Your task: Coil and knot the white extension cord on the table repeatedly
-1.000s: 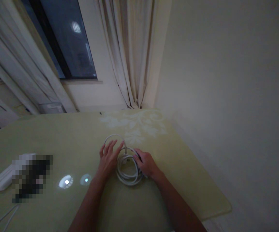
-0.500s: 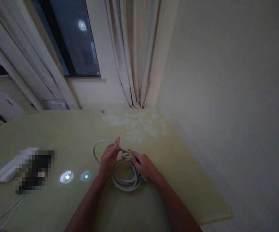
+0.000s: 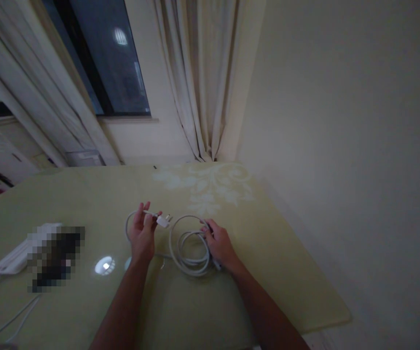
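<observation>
A white power cord (image 3: 191, 273) lies in loose loops over the pale green tabletop. Near its plug end, my left hand (image 3: 143, 236) pinches the cord, and the white plug (image 3: 163, 221) sticks out to the right of the fingers with its metal prongs showing. From that hand a bend of cord arcs out to the left and runs back behind the wrist to the loops. My right hand (image 3: 219, 241) is closed around the right side of the coil. The cord's other end shows only in part, just below the right fingers.
To the left lie a white power strip-like object (image 3: 15, 257) and a blurred-out dark object (image 3: 58, 260), with thin white cables (image 3: 11, 318) in front. The table's right edge (image 3: 304, 257) runs beside a bare wall (image 3: 359, 146). Curtains (image 3: 206, 87) hang behind the table.
My left hand has moved left, away from the coil, carrying the plug clear of the loops. My right hand stays on the coil, whose loops have spread wider.
</observation>
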Demonstrator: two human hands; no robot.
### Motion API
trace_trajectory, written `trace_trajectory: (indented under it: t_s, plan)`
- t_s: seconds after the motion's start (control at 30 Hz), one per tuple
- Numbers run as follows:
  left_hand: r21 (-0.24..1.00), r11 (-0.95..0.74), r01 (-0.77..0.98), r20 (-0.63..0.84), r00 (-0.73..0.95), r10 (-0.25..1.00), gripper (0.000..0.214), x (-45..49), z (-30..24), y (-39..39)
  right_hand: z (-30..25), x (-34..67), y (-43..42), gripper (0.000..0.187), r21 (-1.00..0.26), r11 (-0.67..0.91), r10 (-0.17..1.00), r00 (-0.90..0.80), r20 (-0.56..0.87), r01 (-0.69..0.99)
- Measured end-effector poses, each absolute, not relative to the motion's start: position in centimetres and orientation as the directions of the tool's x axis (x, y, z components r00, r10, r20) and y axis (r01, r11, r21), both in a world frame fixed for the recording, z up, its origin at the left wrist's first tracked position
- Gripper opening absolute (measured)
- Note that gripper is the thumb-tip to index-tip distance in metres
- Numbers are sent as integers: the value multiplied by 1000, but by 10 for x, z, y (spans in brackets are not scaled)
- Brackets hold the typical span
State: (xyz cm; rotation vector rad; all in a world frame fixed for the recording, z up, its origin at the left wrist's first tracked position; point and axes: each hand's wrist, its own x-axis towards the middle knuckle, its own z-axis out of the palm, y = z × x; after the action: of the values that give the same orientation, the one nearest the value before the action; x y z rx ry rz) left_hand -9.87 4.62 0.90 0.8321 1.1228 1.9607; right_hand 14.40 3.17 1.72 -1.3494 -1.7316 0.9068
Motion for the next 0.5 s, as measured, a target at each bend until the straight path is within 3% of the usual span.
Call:
trace_trajectory:
  t_s: [0.1,0.2,0.3,0.4,0.5]
  plan:
    - [948,-273,-161,150,-530,834,64,-105,-8,55,13,147,40,24,-988,133,985,-121,123,77]
    - [994,-110,-11,87,-545,834,65,-114,-25,65,13,151,47,27,-977,61,993,-89,81,-206]
    - [977,17,211,111,-581,806,54,-119,-30,68,16,153,50,29,-929,23,997,-65,50,-370]
    - [909,30,417,237,-574,784,45,-112,-18,59,21,153,50,29,-878,-2,999,-30,14,-479]
    - [919,-107,379,248,-346,905,54,-90,1,44,27,153,51,31,-829,0,999,36,-24,-559]
